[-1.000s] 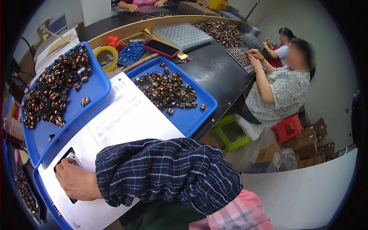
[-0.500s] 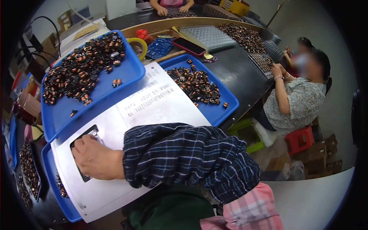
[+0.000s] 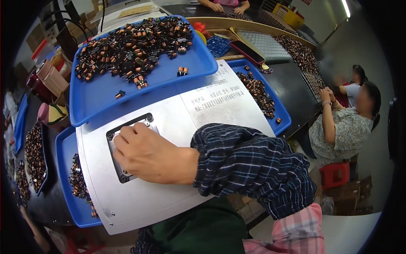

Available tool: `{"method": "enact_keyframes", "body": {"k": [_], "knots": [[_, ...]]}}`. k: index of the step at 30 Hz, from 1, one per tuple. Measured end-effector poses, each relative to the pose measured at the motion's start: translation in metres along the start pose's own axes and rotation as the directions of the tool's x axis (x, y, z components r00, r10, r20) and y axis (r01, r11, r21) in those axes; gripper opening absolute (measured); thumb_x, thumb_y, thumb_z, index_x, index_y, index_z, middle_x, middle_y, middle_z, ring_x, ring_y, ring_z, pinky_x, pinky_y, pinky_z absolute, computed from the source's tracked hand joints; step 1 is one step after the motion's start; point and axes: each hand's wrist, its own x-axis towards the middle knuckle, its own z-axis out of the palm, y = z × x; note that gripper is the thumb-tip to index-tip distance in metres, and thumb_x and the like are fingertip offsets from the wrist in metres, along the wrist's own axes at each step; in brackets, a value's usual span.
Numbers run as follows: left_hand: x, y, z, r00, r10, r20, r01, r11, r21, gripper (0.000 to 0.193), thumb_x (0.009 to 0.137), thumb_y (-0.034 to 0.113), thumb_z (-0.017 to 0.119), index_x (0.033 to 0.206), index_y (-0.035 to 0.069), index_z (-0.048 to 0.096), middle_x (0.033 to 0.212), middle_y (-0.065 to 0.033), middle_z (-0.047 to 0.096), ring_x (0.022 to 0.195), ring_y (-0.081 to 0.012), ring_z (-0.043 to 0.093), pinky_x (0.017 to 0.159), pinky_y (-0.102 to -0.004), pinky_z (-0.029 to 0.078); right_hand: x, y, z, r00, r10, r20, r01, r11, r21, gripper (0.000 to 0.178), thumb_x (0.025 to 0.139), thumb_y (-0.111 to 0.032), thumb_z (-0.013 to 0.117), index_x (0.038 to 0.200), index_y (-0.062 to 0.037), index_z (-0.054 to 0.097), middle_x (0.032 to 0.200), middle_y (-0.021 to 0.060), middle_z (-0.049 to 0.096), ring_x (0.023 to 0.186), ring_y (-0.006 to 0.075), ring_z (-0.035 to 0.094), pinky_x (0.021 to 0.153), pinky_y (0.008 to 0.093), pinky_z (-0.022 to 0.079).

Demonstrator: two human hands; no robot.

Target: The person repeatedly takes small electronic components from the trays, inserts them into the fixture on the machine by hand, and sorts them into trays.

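Fingers [image 3: 119, 146] of the right hand [image 3: 152, 156] are curled down into the dark-rimmed recess [image 3: 111, 148] of the silver panel [image 3: 144, 211]; the tips are hidden beneath the knuckles, so it cannot be told whether anything is gripped or only pressed. Most of the recess, set in the left part of the panel, is masked by the hand, and only its dark border and a little bright metal fitting [image 3: 154, 127] are left visible. The panel's lower right part is covered by a dark checked sleeve [image 3: 249, 165]. Below the panel, a scrap of similar dark cloth [image 3: 146, 243] is cut off by the lower edge, and the left hand is not shown. The panel's far left part is overlapped by a blue tray [image 3: 194, 67], heaped with copper-wound components [image 3: 127, 51]. Past the panel's right edge a second blue tray [image 3: 284, 120] is partly blocked from sight; past its left edge a third blue tray [image 3: 64, 152] is likewise cut across. Beyond the panel's far right corner a phone [image 3: 247, 51] is seen lying. Farther right of the panel a co-worker [image 3: 338, 135] is seated, whose fingerwork is too small to be made out.
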Motion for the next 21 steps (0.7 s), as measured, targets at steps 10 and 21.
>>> {"method": "enact_keyframes", "body": {"k": [10, 21], "knots": [[-0.056, 0.007, 0.057, 0.951, -0.135, 0.278, 0.177, 0.975, -0.132, 0.028, 0.084, 0.021, 0.052, 0.100, -0.001, 0.055, 0.094, -0.0154, 0.056, 0.080, -0.0269, 0.055, 0.072, -0.0348, 0.046, 0.003, -0.001, -0.004, 0.997, 0.004, 0.078, -0.012, 0.995, 0.097, 0.023, 0.068, -0.013, 0.051, 0.084, 0.0028, 0.055, 0.080, 0.0107, 0.051, 0.076, 0.0204, 0.047, 0.061, 0.0293, 0.038], [-0.107, 0.023, 0.103, 0.818, -0.216, 0.534, 0.382, 0.897, -0.222, 0.028, 0.084, 0.020, 0.051, 0.101, -0.002, 0.055, 0.094, -0.0147, 0.057, 0.080, -0.0266, 0.056, 0.072, -0.0346, 0.047, 0.005, 0.001, -0.006, 0.994, 0.005, 0.107, -0.020, 0.990, 0.139, 0.023, 0.069, -0.011, 0.050, 0.086, 0.0042, 0.053, 0.080, 0.0107, 0.051, 0.074, 0.0200, 0.047, 0.061, 0.0294, 0.038]]}}
